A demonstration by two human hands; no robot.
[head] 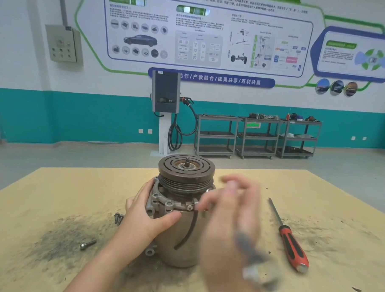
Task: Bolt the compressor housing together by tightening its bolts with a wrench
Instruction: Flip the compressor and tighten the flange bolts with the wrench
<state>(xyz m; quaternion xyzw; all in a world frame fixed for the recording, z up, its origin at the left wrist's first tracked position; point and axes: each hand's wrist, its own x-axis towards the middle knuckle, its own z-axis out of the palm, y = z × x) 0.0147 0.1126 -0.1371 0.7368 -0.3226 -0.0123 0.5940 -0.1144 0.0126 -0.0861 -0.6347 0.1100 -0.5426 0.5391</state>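
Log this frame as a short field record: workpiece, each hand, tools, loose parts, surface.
workpiece: compressor standing upright, pulley on top
left hand: holds the housing's side below the flange
right hand: motion-blurred beside the flange; a blurred grey tool seems held, grip unclear
screwdriver: red-handled, lying right of the compressor, untouched
loose bolts: one front left, more behind the left hand
surface: tan board, dark grit smudges
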